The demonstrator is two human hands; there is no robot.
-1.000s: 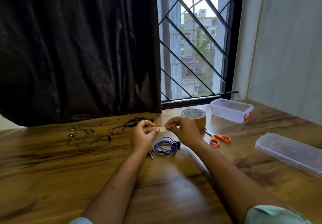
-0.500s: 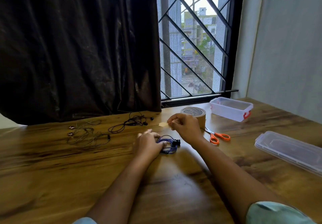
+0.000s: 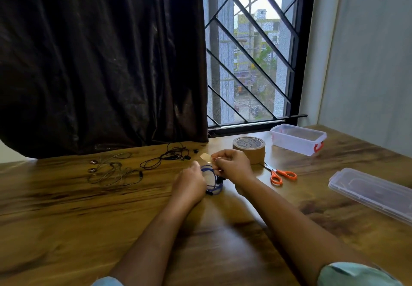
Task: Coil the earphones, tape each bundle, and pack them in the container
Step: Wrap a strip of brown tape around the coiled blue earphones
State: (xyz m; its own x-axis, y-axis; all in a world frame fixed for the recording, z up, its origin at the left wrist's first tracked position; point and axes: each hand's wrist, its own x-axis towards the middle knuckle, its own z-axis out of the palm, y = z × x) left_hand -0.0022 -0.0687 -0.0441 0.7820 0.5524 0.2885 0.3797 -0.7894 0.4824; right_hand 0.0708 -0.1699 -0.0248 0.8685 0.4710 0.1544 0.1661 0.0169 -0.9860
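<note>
Taping first bundle: left hand (image 3: 189, 183) fingers grip blue coil (image 3: 215, 185), right hand (image 3: 231, 165) fingers pinch tape strip (image 3: 205, 157); grey earphones (image 3: 111, 173) and black earphones (image 3: 165, 158) lie uncoiled, container (image 3: 298, 143) apparently unpacked.

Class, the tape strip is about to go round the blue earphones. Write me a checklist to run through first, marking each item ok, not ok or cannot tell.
1. Tape strip cut and pinched by the right hand: ok.
2. Blue earphones coiled and held by the left hand: ok.
3. Sticky side faces the coil: cannot tell.
4. Container open, lid lying apart on the table: ok.
5. Black earphones and grey earphones coiled: not ok, both lie loose.
</note>
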